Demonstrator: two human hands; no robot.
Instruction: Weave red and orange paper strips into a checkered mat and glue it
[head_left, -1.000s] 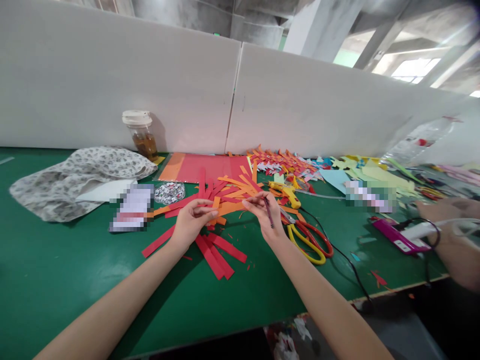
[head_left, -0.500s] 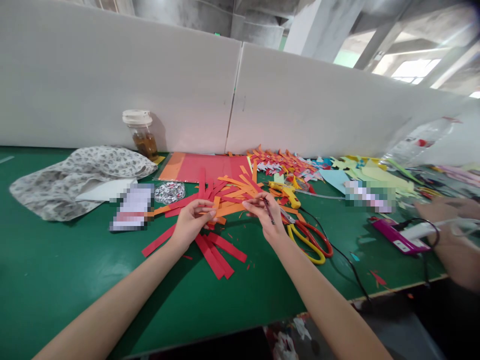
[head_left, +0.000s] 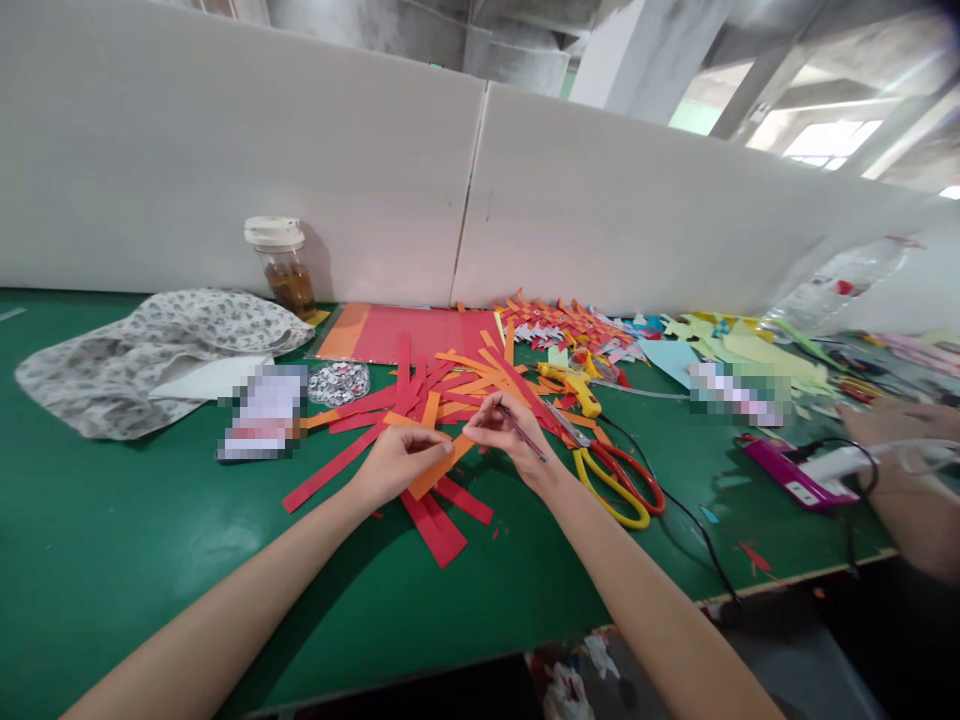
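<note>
My left hand pinches orange paper strips that cross each other over the pile. Facing it, my right hand grips the end of one orange strip between thumb and fingertips, and a thin dark pencil or pen is tucked in the same hand. Under and behind both hands lies a loose heap of red strips and orange ones. Scissors with red and yellow handles rest just right of my right hand. The fingers hide part of the held strips.
A yellow glue gun lies behind the scissors. Left are a bag of googly eyes, a phone-like blurred item, patterned cloth and a jar. Folded paper pieces sit behind. A co-worker's arm is beside a magenta glue gun.
Both hands have come closer together. The orange strip now slants down toward me between them, where it earlier stretched sideways. The pencil or pen has tilted in my right hand.
</note>
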